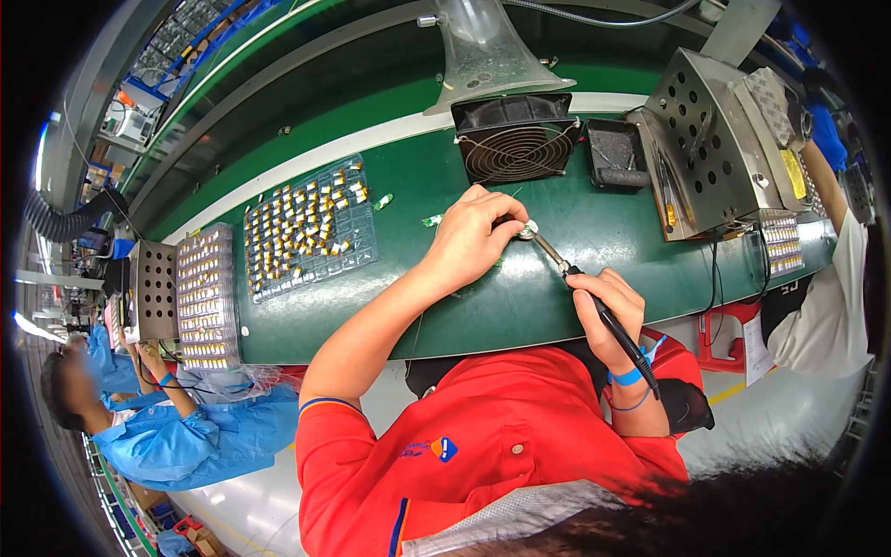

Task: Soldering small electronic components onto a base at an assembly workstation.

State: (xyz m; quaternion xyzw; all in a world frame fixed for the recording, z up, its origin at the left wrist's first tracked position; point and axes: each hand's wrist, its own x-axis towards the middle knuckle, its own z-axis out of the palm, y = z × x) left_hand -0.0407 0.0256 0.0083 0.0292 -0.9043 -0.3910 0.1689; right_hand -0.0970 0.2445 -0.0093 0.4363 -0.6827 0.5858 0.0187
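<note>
My right hand is wrapped round the black handle of a soldering iron. The iron's metal shaft slants up and left, and its tip meets a small silvery-white part. Thumb and fingers of my left hand are pinched together at that part, covering some of it. A thin strand, like solder wire, pokes out above the left fingers. Just left of those fingers lies a small green-and-white component. Another green component rests beside a clear tray filled with several small yellow-and-white components.
Beyond my hands stand a black fan under a clear hood, a black square dish and a perforated metal box. Stacked trays sit at the left. A co-worker in blue works there; another person's arm reaches in from the right.
</note>
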